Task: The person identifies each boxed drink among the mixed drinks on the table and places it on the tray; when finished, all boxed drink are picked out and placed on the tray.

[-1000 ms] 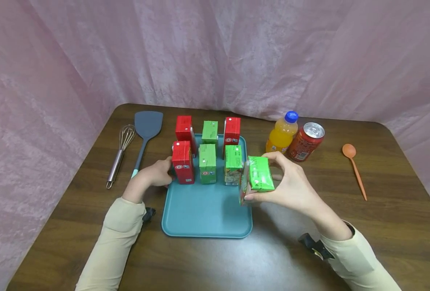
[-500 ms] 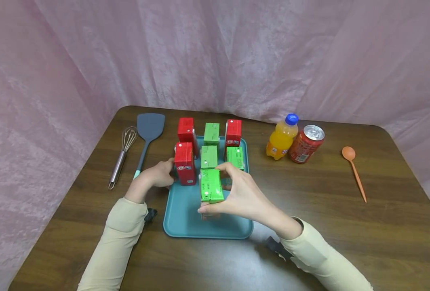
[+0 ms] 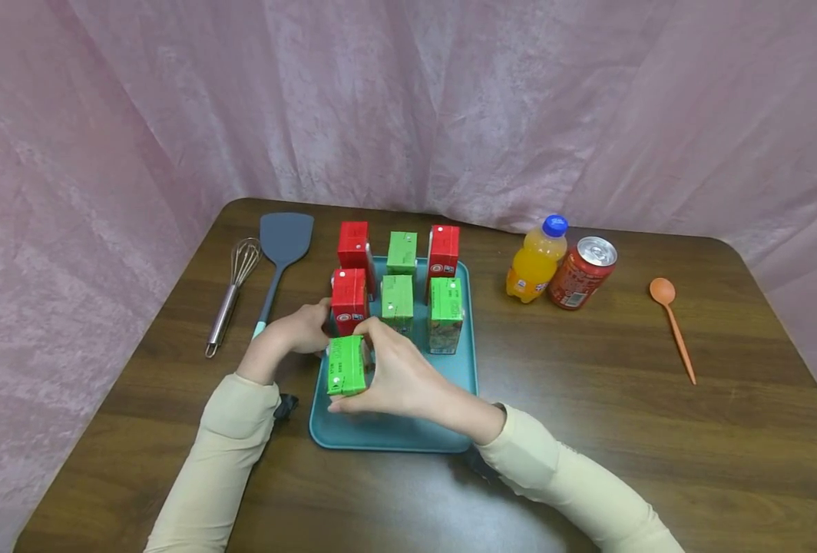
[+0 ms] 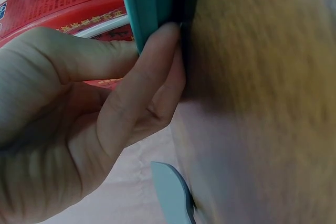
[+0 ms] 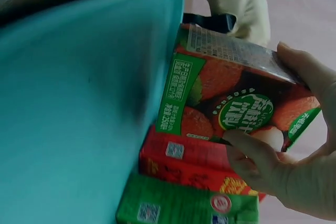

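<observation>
My right hand (image 3: 408,378) grips a green-topped juice carton (image 3: 346,366) between thumb and fingers, over the left side of the teal tray (image 3: 415,438). In the right wrist view the carton's fruit-printed side (image 5: 236,95) faces the camera, its lower end close over the tray. My left hand (image 3: 303,329) pinches the tray's left rim; in the left wrist view the thumb lies inside the rim (image 4: 149,3) and the fingers outside. Just behind the held carton stands a red carton (image 3: 349,292). A light green carton (image 3: 398,294) and another green-topped carton (image 3: 446,319) stand in the same row.
Behind these, a red carton (image 3: 353,242), a green carton (image 3: 402,250) and another red carton (image 3: 444,247) form the back row. Left of the tray lie a whisk (image 3: 232,296) and a spatula (image 3: 286,238). An orange drink bottle (image 3: 536,265), a can (image 3: 581,273) and an orange spoon (image 3: 671,322) are right.
My right hand has carried the green-topped carton from the tray's right edge leftward across the tray to its left side. The left hand has stayed at the rim.
</observation>
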Motion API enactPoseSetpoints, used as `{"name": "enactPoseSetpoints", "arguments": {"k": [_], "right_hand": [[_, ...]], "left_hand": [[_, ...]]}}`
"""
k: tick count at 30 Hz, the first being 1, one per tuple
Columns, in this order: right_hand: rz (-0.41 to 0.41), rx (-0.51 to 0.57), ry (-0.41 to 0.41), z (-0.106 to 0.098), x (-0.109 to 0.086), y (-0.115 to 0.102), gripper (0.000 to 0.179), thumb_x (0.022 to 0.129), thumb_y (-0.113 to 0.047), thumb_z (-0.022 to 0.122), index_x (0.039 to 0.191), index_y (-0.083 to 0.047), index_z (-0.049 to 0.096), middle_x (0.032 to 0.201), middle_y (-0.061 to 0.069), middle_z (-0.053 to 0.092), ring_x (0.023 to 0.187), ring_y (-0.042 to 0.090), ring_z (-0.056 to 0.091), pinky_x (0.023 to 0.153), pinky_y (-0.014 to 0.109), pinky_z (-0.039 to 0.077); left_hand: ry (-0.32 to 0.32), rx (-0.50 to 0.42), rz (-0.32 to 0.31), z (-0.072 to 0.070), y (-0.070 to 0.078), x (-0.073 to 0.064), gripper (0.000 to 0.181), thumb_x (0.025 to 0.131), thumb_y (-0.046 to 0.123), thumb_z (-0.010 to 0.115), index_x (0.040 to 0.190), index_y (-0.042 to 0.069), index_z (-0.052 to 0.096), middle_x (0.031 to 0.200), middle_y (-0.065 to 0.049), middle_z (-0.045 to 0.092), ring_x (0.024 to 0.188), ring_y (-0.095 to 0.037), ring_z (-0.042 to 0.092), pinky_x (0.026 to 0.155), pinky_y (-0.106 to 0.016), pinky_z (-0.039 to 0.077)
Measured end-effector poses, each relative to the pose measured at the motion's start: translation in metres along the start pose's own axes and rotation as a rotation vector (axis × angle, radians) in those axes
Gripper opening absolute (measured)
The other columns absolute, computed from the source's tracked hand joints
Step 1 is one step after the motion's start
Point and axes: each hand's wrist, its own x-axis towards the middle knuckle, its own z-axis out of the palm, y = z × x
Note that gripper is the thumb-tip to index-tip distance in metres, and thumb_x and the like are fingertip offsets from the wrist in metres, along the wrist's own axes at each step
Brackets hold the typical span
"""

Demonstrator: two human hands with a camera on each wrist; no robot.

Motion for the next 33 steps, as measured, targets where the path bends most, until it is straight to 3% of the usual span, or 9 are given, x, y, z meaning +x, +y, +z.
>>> {"name": "enactPoseSetpoints", "arguments": {"k": [3, 6, 13, 19, 24, 29, 33], "right_hand": [[0.01, 0.019, -0.008, 0.007, 0.002, -0.001, 0.074, 0.062, -0.036, 0.086, 0.115, -0.009, 0.042, 0.102, 0.001, 0.052, 0.09, 0.012, 0.052, 0.072, 0.02, 0.047], [0.04, 0.033, -0.018, 0.012, 0.003, -0.001, 0.074, 0.062, -0.035, 0.086, 0.114, -0.01, 0.041, 0.102, 0.0, 0.051, 0.09, 0.011, 0.05, 0.071, 0.019, 0.047], [0.098, 0.042, 0.018, 0.024, -0.002, -0.002, 0.074, 0.064, -0.036, 0.085, 0.116, -0.011, 0.038, 0.103, -0.001, 0.047, 0.09, 0.009, 0.049, 0.068, 0.017, 0.046], [0.122, -0.039, 0.018, 0.028, -0.005, -0.006, 0.079, 0.065, -0.04, 0.083, 0.121, -0.011, 0.036, 0.105, 0.0, 0.045, 0.089, 0.009, 0.048, 0.065, 0.017, 0.046], [0.156, -0.128, 0.033, 0.025, -0.009, -0.007, 0.089, 0.062, -0.051, 0.082, 0.13, -0.017, 0.035, 0.115, 0.0, 0.045, 0.099, 0.012, 0.046, 0.064, 0.026, 0.046], [0.086, -0.076, 0.054, 0.008, -0.021, -0.001, 0.096, 0.062, -0.046, 0.083, 0.139, -0.02, 0.032, 0.132, 0.001, 0.039, 0.115, 0.015, 0.043, 0.081, 0.036, 0.049], [-0.035, 0.011, 0.138, -0.013, -0.035, 0.016, 0.079, 0.069, -0.036, 0.082, 0.135, -0.016, 0.041, 0.133, -0.002, 0.043, 0.118, 0.014, 0.045, 0.092, 0.034, 0.046]], "left_hand": [[0.001, 0.031, 0.02, -0.001, 0.0, 0.001, 0.089, 0.074, 0.021, 0.074, 0.143, -0.005, 0.024, 0.117, -0.02, 0.055, 0.088, -0.024, 0.057, 0.078, -0.038, 0.048], [0.003, 0.053, 0.027, 0.0, 0.001, 0.002, 0.089, 0.072, 0.018, 0.074, 0.142, -0.005, 0.025, 0.118, -0.02, 0.054, 0.094, -0.026, 0.052, 0.084, -0.042, 0.045], [-0.006, 0.056, 0.002, 0.002, 0.002, 0.001, 0.092, 0.071, 0.017, 0.075, 0.144, -0.004, 0.022, 0.116, -0.02, 0.056, 0.092, -0.026, 0.053, 0.08, -0.039, 0.045], [0.008, 0.073, 0.005, 0.001, 0.001, 0.002, 0.089, 0.07, 0.009, 0.072, 0.143, -0.004, 0.025, 0.117, -0.019, 0.055, 0.09, -0.026, 0.053, 0.077, -0.037, 0.045], [0.002, 0.061, 0.003, 0.002, 0.0, 0.002, 0.089, 0.07, 0.007, 0.072, 0.143, -0.006, 0.024, 0.116, -0.02, 0.057, 0.088, -0.026, 0.054, 0.075, -0.036, 0.045], [0.018, 0.066, 0.02, 0.002, 0.0, 0.0, 0.082, 0.074, 0.002, 0.067, 0.143, -0.007, 0.023, 0.107, -0.019, 0.061, 0.081, -0.023, 0.056, 0.071, -0.035, 0.046], [0.091, 0.147, 0.051, -0.002, 0.0, -0.007, 0.066, 0.083, 0.003, 0.059, 0.14, -0.01, 0.028, 0.09, -0.015, 0.062, 0.072, -0.021, 0.051, 0.067, -0.034, 0.044]]}}
